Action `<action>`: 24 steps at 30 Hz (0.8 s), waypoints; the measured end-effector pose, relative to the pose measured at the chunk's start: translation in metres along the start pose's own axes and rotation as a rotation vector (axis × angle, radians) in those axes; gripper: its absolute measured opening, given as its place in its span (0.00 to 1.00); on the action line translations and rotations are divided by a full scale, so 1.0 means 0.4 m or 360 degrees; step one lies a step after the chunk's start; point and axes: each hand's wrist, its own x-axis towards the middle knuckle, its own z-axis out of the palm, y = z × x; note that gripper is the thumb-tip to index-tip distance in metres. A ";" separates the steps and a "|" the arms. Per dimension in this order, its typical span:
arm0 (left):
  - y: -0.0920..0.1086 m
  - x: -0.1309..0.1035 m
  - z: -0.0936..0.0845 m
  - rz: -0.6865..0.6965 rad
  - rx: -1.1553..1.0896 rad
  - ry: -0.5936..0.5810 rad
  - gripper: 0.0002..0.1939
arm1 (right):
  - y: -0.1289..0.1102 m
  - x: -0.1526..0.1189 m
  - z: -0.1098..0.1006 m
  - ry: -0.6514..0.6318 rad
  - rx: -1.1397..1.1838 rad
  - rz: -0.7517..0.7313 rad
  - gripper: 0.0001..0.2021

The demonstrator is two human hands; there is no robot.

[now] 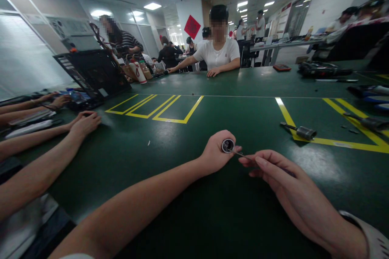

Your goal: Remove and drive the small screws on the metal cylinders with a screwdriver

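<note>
My left hand (217, 151) is wrapped round a hollow metal cylinder (227, 145), its open round end turned toward me. Pinched in my right hand (279, 174) is a thin metal tool (243, 155) with a slim shaft; its far tip is at the mouth of the cylinder. How deep the tip reaches I cannot tell. A dark handle end shows faintly under my right fingers. Most of the cylinder's body is hidden by my left hand.
Right of my hands, a shanked metal cylinder (305, 132) lies on the green table (170, 141) by yellow tape; a similar one (370, 122) is farther right. A dark power tool (323, 69) lies behind. Another person's hands (86, 123) rest at left; a person sits opposite.
</note>
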 end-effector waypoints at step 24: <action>-0.025 0.005 0.001 -0.0072 0.0563 -0.0004 0.07 | 0.008 0.027 -0.021 0.0074 0.0425 0.0214 0.07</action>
